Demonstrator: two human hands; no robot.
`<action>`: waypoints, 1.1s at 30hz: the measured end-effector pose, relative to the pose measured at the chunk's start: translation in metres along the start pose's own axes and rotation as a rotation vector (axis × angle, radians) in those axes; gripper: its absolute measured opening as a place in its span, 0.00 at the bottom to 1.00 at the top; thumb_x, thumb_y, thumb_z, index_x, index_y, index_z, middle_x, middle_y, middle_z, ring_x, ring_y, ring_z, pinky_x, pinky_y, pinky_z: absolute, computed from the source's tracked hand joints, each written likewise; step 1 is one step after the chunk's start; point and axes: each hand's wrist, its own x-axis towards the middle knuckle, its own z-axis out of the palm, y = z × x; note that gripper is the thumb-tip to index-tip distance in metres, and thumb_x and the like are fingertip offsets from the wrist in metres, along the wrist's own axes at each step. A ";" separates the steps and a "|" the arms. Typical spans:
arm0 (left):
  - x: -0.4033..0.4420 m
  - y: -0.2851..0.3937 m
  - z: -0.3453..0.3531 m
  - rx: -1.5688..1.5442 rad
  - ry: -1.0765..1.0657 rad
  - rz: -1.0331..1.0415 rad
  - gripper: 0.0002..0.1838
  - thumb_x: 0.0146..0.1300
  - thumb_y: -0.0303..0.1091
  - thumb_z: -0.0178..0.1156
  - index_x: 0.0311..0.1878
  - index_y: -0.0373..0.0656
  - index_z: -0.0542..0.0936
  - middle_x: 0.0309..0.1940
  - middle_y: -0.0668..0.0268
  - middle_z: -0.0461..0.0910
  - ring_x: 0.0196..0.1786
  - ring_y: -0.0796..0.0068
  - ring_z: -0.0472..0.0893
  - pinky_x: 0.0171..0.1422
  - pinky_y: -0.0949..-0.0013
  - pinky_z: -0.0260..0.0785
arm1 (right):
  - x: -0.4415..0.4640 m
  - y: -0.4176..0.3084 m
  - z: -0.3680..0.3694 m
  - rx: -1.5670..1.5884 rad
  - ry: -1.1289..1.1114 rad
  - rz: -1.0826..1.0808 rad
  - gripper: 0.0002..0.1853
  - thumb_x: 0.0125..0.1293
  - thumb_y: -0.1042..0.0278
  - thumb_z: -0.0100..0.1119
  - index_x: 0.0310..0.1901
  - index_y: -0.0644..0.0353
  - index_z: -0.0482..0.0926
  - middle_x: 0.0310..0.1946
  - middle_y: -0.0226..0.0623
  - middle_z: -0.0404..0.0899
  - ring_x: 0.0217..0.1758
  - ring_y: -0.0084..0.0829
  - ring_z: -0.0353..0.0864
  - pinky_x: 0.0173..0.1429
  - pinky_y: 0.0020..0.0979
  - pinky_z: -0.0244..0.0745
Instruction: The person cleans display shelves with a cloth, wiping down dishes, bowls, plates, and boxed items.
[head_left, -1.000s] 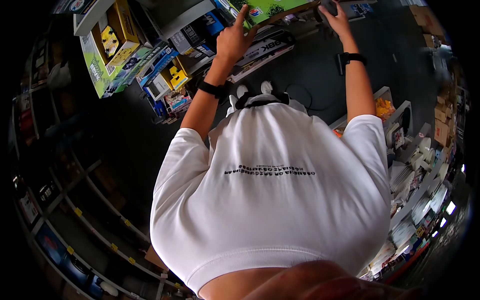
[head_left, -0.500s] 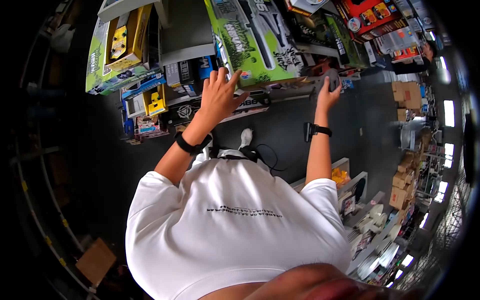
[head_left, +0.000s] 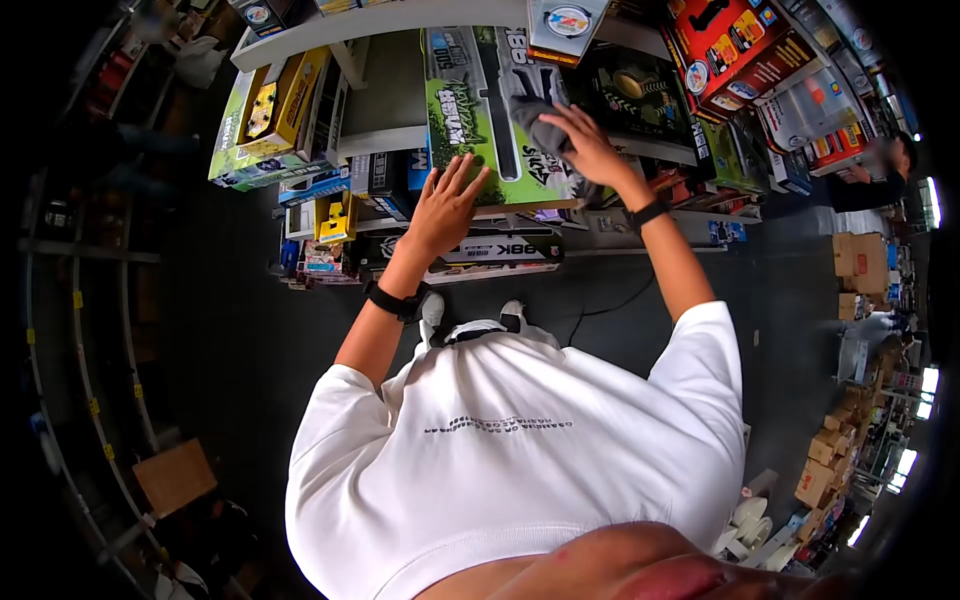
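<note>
A large green and grey toy box (head_left: 466, 120) with graffiti-style lettering lies on the shelf in front of me. My left hand (head_left: 443, 208) rests at its near left edge, palm down, fingers stretched out. Over the box's right part, my right hand (head_left: 590, 148) holds a dark grey cloth (head_left: 541, 127) against the printed face. Part of the cloth hangs down toward the box's front edge. The underside of the right hand is hidden.
An open yellow and green box (head_left: 285, 110) stands to the left. Red toy boxes (head_left: 735, 50) are stacked at right. A lower shelf bears a long 98K box (head_left: 490, 248). A person (head_left: 880, 175) is far right, near cardboard cartons (head_left: 862, 262).
My right hand has brought the grey cloth from beside the shelf leftward onto the green box. The left hand has shifted slightly down to the box's edge. The green box now appears pushed farther in.
</note>
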 end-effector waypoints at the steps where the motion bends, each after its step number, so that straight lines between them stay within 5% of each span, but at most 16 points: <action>1: -0.001 0.000 0.003 0.000 -0.026 -0.017 0.39 0.66 0.33 0.58 0.79 0.59 0.55 0.80 0.60 0.50 0.81 0.58 0.49 0.81 0.47 0.41 | 0.005 0.016 0.004 -0.003 0.023 0.001 0.40 0.59 0.78 0.65 0.71 0.38 0.63 0.75 0.44 0.56 0.79 0.52 0.52 0.76 0.51 0.59; 5: 0.000 0.011 0.000 -0.009 -0.026 -0.095 0.41 0.62 0.28 0.58 0.78 0.60 0.56 0.80 0.63 0.49 0.82 0.59 0.48 0.81 0.46 0.39 | 0.037 0.031 0.011 -0.006 0.104 -0.170 0.37 0.59 0.79 0.64 0.70 0.45 0.62 0.71 0.51 0.61 0.75 0.58 0.57 0.75 0.53 0.61; 11: 0.003 0.019 -0.008 -0.106 -0.032 -0.169 0.40 0.62 0.26 0.59 0.77 0.61 0.59 0.80 0.66 0.51 0.82 0.60 0.48 0.81 0.46 0.43 | 0.028 0.019 -0.001 0.106 -0.114 -0.125 0.36 0.59 0.74 0.62 0.70 0.43 0.62 0.67 0.52 0.65 0.69 0.57 0.66 0.70 0.50 0.66; 16: 0.001 0.022 -0.008 -0.103 -0.019 -0.170 0.40 0.61 0.26 0.59 0.76 0.61 0.60 0.79 0.65 0.52 0.81 0.59 0.49 0.80 0.45 0.49 | -0.017 -0.022 -0.020 0.071 -0.147 -0.360 0.38 0.52 0.86 0.56 0.65 0.42 0.70 0.64 0.48 0.69 0.65 0.53 0.70 0.69 0.46 0.67; 21: 0.006 0.019 -0.009 -0.113 -0.009 -0.182 0.40 0.59 0.26 0.61 0.75 0.61 0.62 0.78 0.65 0.54 0.81 0.59 0.51 0.77 0.47 0.53 | 0.000 0.012 -0.019 0.078 -0.162 -0.255 0.40 0.50 0.90 0.54 0.65 0.41 0.71 0.65 0.48 0.68 0.65 0.51 0.69 0.70 0.45 0.67; 25: 0.006 0.020 -0.013 -0.162 0.007 -0.200 0.41 0.56 0.24 0.63 0.74 0.62 0.63 0.78 0.66 0.55 0.80 0.59 0.52 0.76 0.49 0.55 | 0.039 0.042 -0.009 0.036 0.111 -0.113 0.37 0.54 0.87 0.55 0.65 0.41 0.72 0.58 0.46 0.71 0.60 0.53 0.70 0.66 0.47 0.69; 26: 0.008 0.020 -0.015 -0.120 -0.012 -0.203 0.37 0.59 0.34 0.66 0.72 0.60 0.65 0.76 0.65 0.58 0.79 0.58 0.55 0.77 0.45 0.53 | 0.047 0.041 -0.006 0.038 0.158 -0.068 0.36 0.55 0.84 0.56 0.65 0.41 0.72 0.59 0.45 0.71 0.60 0.53 0.70 0.66 0.47 0.70; 27: 0.010 0.024 -0.018 -0.125 -0.008 -0.189 0.37 0.59 0.34 0.66 0.72 0.60 0.65 0.76 0.65 0.58 0.79 0.58 0.55 0.77 0.45 0.53 | 0.054 0.040 -0.004 0.037 0.205 -0.026 0.34 0.55 0.82 0.58 0.65 0.41 0.72 0.59 0.45 0.71 0.60 0.53 0.70 0.65 0.47 0.71; 30: 0.018 0.032 -0.019 -0.122 0.076 -0.284 0.37 0.56 0.61 0.67 0.65 0.54 0.72 0.71 0.59 0.62 0.77 0.54 0.59 0.75 0.31 0.46 | 0.061 0.027 0.000 -0.123 -0.055 -0.152 0.33 0.58 0.73 0.61 0.66 0.40 0.70 0.66 0.48 0.65 0.67 0.54 0.66 0.72 0.49 0.64; 33: 0.028 0.041 -0.016 -0.114 0.066 -0.365 0.34 0.59 0.61 0.65 0.62 0.50 0.73 0.70 0.53 0.63 0.76 0.51 0.60 0.75 0.31 0.47 | 0.042 0.006 -0.015 -0.092 -0.110 -0.255 0.31 0.57 0.76 0.60 0.64 0.40 0.72 0.66 0.48 0.66 0.66 0.54 0.67 0.71 0.49 0.65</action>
